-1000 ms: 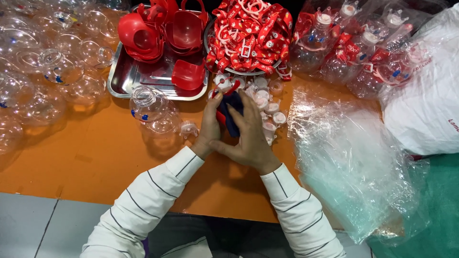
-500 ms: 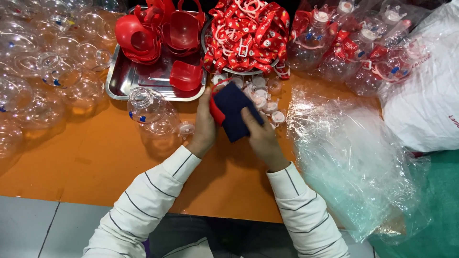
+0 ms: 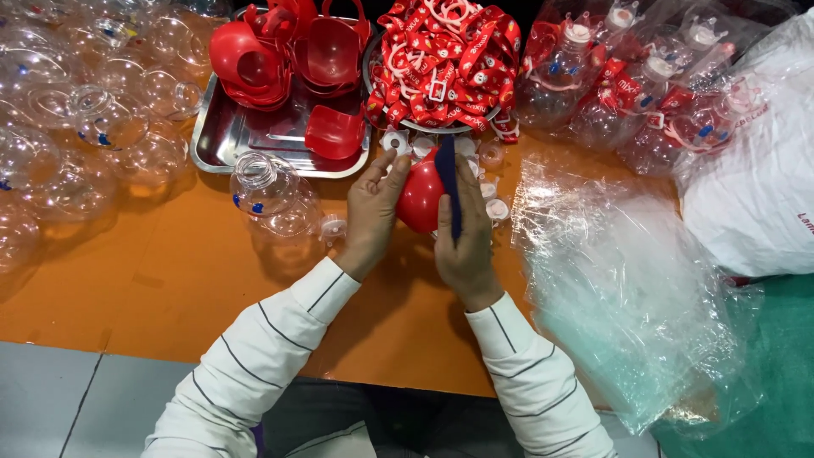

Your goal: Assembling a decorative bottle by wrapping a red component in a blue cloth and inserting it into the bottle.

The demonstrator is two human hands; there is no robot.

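Head view: the left hand (image 3: pixel 370 212) cups a red plastic shell (image 3: pixel 421 193) just in front of the steel tray (image 3: pixel 222 142), fingers closed round its side. The right hand (image 3: pixel 466 233) pinches a dark blue cloth (image 3: pixel 448 191) against it. The shell appears light, stiff and smooth, likely slippery; best held by rim and curved wall.

A glossy red rounded plastic piece (image 3: pixel 420 197) sits between the two sets of fingers, cupped from its left side. A dark blue cloth (image 3: pixel 448 188) runs upright along its right edge, pressed under the right fingers.
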